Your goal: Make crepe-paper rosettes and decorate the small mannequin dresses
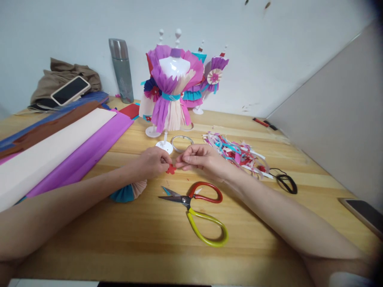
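Observation:
A small red paper flower (170,169) is pinched in the fingers of my left hand (154,162). My right hand (201,159) is at the flower's right edge, its thumb and fingertips pressed together; whatever is between them is too small to make out. Just below lie scissors (186,201) with one red and one yellow handle, blades parted and pointing left. Under my left forearm sits a pleated blue and cream paper rosette (127,192), partly hidden. Behind my hands stands a small white dress form (175,65) in a purple, pink and cream crepe paper dress with a blue belt.
More dressed forms (216,75) stand behind. Crepe paper sheets (74,155) lie at left, near a phone (71,91), a cloth bundle (62,73) and a flask (121,71). A roll of tape (182,136), paper scraps (236,151), a black cord (286,183) and another phone (366,213) are also here.

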The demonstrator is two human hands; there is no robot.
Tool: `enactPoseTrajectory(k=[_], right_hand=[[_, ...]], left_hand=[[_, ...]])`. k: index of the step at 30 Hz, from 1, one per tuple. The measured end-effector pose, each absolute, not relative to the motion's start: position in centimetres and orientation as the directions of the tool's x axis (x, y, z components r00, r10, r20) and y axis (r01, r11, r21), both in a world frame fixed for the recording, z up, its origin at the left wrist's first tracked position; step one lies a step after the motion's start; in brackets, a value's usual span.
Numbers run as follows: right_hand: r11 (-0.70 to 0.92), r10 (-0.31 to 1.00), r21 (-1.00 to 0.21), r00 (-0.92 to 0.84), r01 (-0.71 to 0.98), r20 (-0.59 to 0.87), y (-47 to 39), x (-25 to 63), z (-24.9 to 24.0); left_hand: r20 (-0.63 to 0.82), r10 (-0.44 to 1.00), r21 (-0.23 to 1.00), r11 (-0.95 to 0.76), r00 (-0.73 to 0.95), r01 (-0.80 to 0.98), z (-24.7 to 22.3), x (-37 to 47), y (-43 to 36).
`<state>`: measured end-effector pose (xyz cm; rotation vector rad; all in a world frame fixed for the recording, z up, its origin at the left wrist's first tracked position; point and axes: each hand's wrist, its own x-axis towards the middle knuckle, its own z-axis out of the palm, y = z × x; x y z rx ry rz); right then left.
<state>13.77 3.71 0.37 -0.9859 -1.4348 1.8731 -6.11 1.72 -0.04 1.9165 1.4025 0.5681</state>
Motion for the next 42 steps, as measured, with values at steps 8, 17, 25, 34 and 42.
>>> enactPoseTrajectory(k=[8,17,25,34,42], right_hand=[[-0.253,0.768,-0.966,-0.596,0.056,-0.236,3.5,13.4,-0.5],[-0.127,0.773,-0.984,-0.609,0.127,-0.178,3.6,13.3,-0.6],[-0.250,0.814,-0.968,-0.542,-0.003,-0.209,3.4,13.3,0.3],[-0.315,0.794,-0.947,-0.566,-0.068,-0.223,3.5,13.4,0.2],[-0.367,0.792,-0.928,-0.500,0.069,-0.350,4.8,14.1,0.3]], left_hand=[[-0.113,0.928,0.770,-0.144,0.355,0.621,-0.8,-6.5,2.1],[-0.109,0.935,0.717,-0.162,0.339,0.678,2.5,-6.8,2.0],[-0.269,0.933,0.835,0.103,0.238,0.540,3.1,-6.0,1.8],[-0.262,0.928,0.884,0.121,0.264,0.451,2.4,-5.8,1.9],[-0.057,0.933,0.700,-0.217,0.356,0.680,3.7,-8.0,2.7]])
